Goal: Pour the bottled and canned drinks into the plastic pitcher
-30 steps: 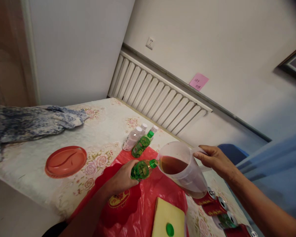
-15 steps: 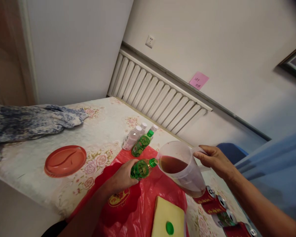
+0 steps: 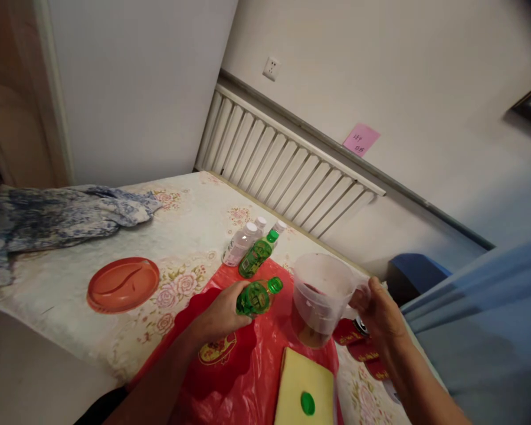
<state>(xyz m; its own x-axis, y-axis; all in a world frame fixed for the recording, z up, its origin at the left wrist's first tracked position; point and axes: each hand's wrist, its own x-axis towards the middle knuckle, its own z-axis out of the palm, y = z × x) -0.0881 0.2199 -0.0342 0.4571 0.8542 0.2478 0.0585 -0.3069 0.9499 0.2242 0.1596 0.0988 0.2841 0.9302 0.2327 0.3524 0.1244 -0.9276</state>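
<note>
My left hand is wrapped round an uncapped green bottle, its mouth leaning up and to the right. A clear plastic pitcher with brown liquid in its lower part hangs from my right hand, closed on the handle. The pitcher is nearly upright, a short way right of the bottle's mouth. Below lies a yellow pad with a green bottle cap on it. A second green bottle, capped, stands beyond my left hand, among clear white-capped bottles.
A red plastic sheet covers part of the floral tablecloth. An orange-red divided plate is at the left, near a bunched blue-and-white cloth. Several red cans stand partly behind my right arm. A radiator lines the wall.
The pitcher has tipped back from its tilt toward the bottle to nearly upright, its liquid settling lower. My right hand has turned and dropped. The bottle's mouth and pitcher rim have separated.
</note>
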